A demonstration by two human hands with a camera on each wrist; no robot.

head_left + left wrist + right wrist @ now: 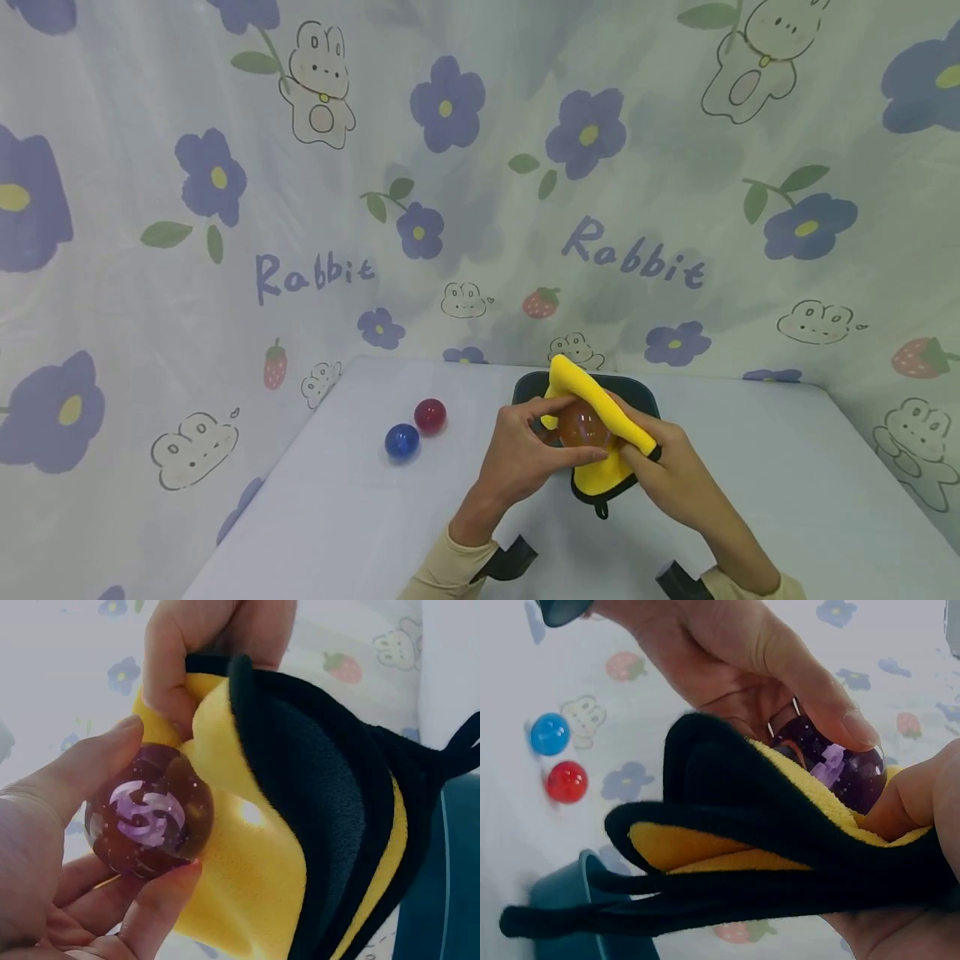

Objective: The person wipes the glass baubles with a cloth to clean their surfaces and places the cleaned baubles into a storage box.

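"fingers first: what are they doing?"

"left hand (pixel 517 454): thumb and fingertips pinch a see-through ball (pixel 583 427) with a purple emblem inside. right hand (pixel 666 462): its fingers pinch a yellow cloth (pixel 603 477) with dark edging, which curves about the ball from eleven round to five o'clock."

"so which step is this?"

"wiping, i'd judge, since the yellow face seems to lie against the ball. the next move looks to call for turning the ball in the left hand so that a bare patch meets the cloth, with a firm pinch, as the surface seems slick."

"and further out?"

"just beyond the hands, a dark green tub (pixel 532 385), its rim showing at eleven and one o'clock from the ball. well apart, toward nine, a blue ball (pixel 402 442) sits on the white table (pixel 780 475); at about two o'clock from it, just beside, a red ball (pixel 430 416). whether those two touch, i can't tell."

"count them?"

"three balls, one of each colouring; one cloth; one tub; two hands."
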